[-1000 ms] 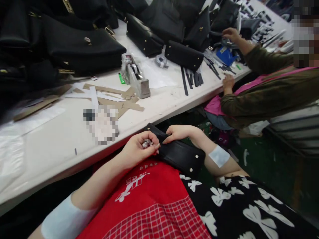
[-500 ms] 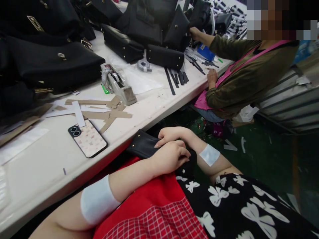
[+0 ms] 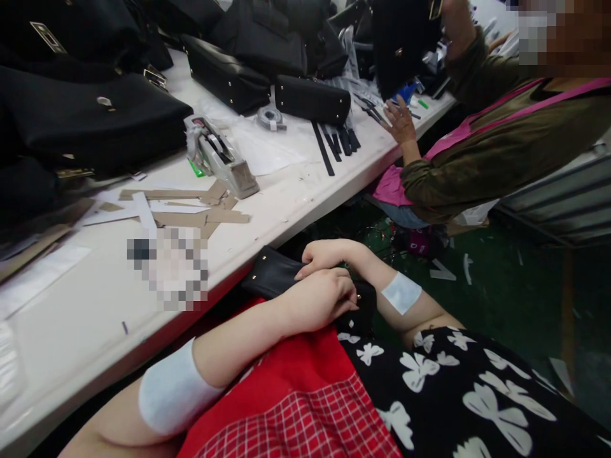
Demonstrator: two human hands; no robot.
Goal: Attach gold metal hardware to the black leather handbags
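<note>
A small black handbag (image 3: 274, 273) with gold studs lies on my lap, below the table edge. My left hand (image 3: 317, 299) rests across it with the fingers curled down over its side. Right behind, my right hand (image 3: 327, 256) bends in from the far side, its fingers closed on the bag's upper part. The two hands overlap in view, so the bag's middle and some fingertips are hidden. Pale blue patches cover both of my forearms.
On the white table (image 3: 281, 203) stand a tape dispenser (image 3: 222, 159), cardboard strips (image 3: 200, 216), a blurred-out phone (image 3: 172, 264), black straps (image 3: 324, 149) and several black handbags (image 3: 95, 121). At right a co-worker (image 3: 496, 140) in a pink apron holds up a black bag (image 3: 401, 48).
The co-worker has lifted a black bag off the table and raised the other hand from the table edge. My left hand has shifted slightly left over the handbag; my right hand stays nearly still.
</note>
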